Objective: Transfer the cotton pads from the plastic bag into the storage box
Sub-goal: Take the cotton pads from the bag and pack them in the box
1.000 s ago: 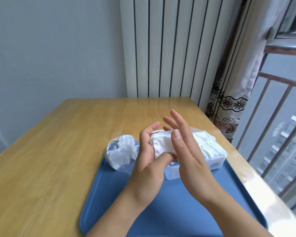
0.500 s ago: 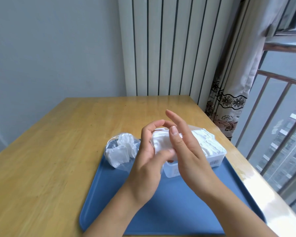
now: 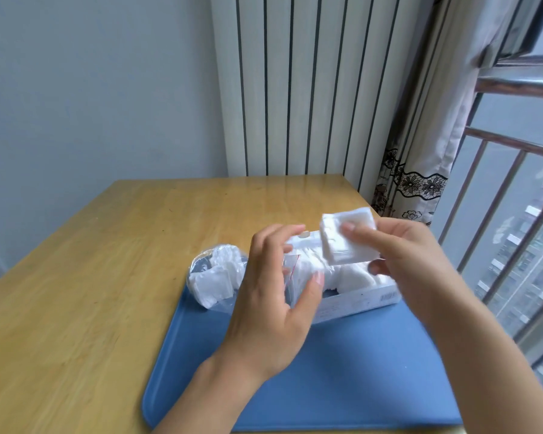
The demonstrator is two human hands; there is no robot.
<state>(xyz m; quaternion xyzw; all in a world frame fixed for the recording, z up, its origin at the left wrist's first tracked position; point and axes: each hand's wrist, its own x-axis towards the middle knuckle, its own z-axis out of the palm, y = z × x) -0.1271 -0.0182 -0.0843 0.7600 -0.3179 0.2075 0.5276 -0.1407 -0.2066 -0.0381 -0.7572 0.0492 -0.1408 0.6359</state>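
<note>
Cotton pads (image 3: 348,238) sat pinched as a stack in the right hand (image 3: 411,258), above the storage box (image 3: 355,300) on the blue tray (image 3: 342,386). The left hand (image 3: 276,302) gripped a clear plastic bag (image 3: 290,277); a second bag (image 3: 213,281) lay beside, on the desk (image 3: 91,277).

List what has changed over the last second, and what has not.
The right hand has pulled a white stack of square cotton pads up and to the right, out from between the hands; it now pinches the stack above the white plastic storage box. The left hand keeps holding the clear plastic bag. The box, blue tray and second crumpled bag of pads stayed put.
</note>
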